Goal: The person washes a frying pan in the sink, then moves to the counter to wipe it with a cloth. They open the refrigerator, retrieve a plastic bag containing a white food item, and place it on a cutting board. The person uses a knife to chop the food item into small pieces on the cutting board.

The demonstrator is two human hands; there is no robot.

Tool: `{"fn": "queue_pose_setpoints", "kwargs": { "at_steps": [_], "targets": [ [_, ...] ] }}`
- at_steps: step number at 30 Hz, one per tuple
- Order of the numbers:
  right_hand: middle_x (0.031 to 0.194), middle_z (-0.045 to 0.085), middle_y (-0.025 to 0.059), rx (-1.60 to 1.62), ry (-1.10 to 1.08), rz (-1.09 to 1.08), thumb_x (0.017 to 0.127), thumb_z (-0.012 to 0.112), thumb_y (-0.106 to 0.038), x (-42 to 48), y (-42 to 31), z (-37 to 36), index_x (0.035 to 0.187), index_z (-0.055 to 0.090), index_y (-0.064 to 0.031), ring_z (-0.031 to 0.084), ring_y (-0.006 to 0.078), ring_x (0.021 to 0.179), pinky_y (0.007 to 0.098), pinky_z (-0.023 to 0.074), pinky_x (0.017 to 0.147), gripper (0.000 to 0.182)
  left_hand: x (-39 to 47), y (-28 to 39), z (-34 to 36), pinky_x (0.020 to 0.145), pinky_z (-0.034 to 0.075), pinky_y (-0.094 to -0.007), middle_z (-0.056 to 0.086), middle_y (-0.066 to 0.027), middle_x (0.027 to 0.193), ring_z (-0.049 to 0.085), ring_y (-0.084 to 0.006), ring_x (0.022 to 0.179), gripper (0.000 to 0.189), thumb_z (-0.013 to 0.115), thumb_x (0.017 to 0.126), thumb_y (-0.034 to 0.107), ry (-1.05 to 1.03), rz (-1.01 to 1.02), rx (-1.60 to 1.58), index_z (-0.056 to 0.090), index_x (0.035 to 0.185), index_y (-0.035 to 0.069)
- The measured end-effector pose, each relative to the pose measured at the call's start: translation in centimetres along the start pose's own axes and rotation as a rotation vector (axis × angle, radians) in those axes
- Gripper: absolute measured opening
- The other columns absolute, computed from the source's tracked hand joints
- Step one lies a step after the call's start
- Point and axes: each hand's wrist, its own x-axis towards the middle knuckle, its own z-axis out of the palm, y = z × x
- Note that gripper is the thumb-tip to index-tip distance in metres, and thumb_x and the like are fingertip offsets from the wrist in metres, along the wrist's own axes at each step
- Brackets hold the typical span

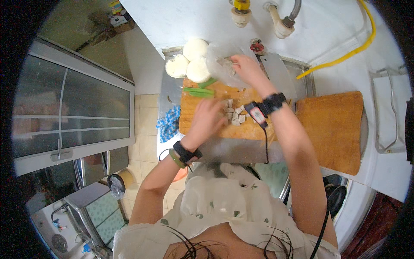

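On the wooden cutting board [190, 121] lies a small heap of pale, grey-edged cubes [236, 117], perhaps diced taro or tofu. My left hand [208, 116] is over the board at the heap's left side, blurred by motion; its fingertips reach the cubes, and whether they grip any cannot be made out. Above the heap, my right hand [246, 69] pinches a clear plastic bag [216, 55] by its right side. Greyish pieces [227, 65] show through the bag near my fingers. Green vegetable stalks [199, 92] rest at the board's upper left.
Three round white items in plastic wrap [195, 69] stand behind the stalks. A blue-and-white cloth [169, 124] lies left of the board. Right are a translucent cutting sheet [278, 76], a second wooden board [330, 132] and a yellow hose [343, 60]. Pipe valves [257, 46] project at the back.
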Motion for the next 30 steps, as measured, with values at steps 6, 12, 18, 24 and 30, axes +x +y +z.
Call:
{"fn": "queue_pose_setpoints", "kwargs": {
  "at_steps": [6,12,18,24,30],
  "targets": [
    [0.095,0.065,0.0191,-0.007,-0.112,0.069,0.077,0.063,-0.034,3.4,-0.4,3.5,0.094,0.067,-0.0062,0.057,0.0352,0.099,0.0430,0.0444,0.088,0.032,-3.6,-1.2,-2.4,0.096,0.036,-0.0442,0.049,-0.0174,0.120,0.045,-0.0362,0.112,0.042,0.069,0.078,0.020,0.008,-0.118,0.015,0.054,0.114,0.005],
    [0.100,0.062,0.0171,-0.062,0.187,0.053,0.071,0.067,-0.007,0.0,-0.2,2.8,0.104,0.059,-0.0024,0.059,0.0334,0.095,0.0389,0.0477,0.082,0.034,-5.2,-2.8,-2.8,0.093,0.038,-0.0440,0.050,-0.0159,0.115,0.046,-0.0368,0.108,0.039,0.070,0.074,0.015,0.082,-0.168,0.052,0.056,0.108,0.006],
    [0.106,0.061,0.0098,0.502,0.424,0.205,0.083,0.060,-0.003,-5.3,-2.0,-1.8,0.114,0.050,-0.0044,0.060,0.0191,0.097,0.0289,0.0484,0.076,0.032,-3.4,-3.0,-3.3,0.091,0.039,-0.0428,0.052,-0.0152,0.114,0.049,-0.0348,0.106,0.039,0.070,0.075,0.014,0.102,-0.132,0.027,0.056,0.110,0.006],
    [0.100,0.063,0.0048,1.255,0.384,0.441,0.084,0.064,-0.008,-9.4,-5.6,-6.1,0.118,0.046,-0.0017,0.059,0.0102,0.087,0.0250,0.0479,0.074,0.039,0.1,-1.4,-4.4,0.090,0.040,-0.0425,0.053,-0.0155,0.115,0.050,-0.0355,0.105,0.041,0.069,0.078,0.017,0.143,-0.050,-0.047,0.053,0.114,0.005],
    [0.105,0.057,0.0056,0.806,0.734,0.215,0.081,0.063,0.000,-11.5,-5.3,-4.9,0.116,0.049,-0.0012,0.055,0.0140,0.097,0.0262,0.0463,0.080,0.038,2.9,0.5,-5.4,0.087,0.042,-0.0406,0.053,-0.0164,0.113,0.052,-0.0362,0.103,0.042,0.068,0.080,0.018,0.200,-0.003,-0.165,0.051,0.116,0.004]
  ]
}}
